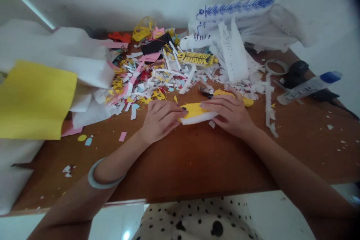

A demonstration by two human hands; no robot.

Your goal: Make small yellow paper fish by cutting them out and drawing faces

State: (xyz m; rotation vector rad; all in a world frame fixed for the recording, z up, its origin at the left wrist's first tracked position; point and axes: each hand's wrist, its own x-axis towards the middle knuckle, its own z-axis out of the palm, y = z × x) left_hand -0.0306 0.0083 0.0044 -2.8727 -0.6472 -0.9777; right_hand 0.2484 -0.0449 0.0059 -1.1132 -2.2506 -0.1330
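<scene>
Both hands grip a small yellow piece with a white underside or lining (194, 110), which looks like folded or rolled paper. My left hand (161, 120) pinches its left end, near a small black dot. At the other end, my right hand (232, 114) has its fingers curled over the top, thumb below. The piece is held just over the table, its white edge facing me. Right behind my right hand lies a yellow tool with a dark tip (248, 102), perhaps a utility knife; the fingers cover much of it.
Paper scraps (157, 78) heap across the table's back. A yellow striped paper figure (197, 58) lies on them. White drawn-on paper pieces (236, 11) lean at the wall. A blue-capped glue bottle (309, 88) and tape roll (276, 66) sit right; yellow sheet (36, 101) left.
</scene>
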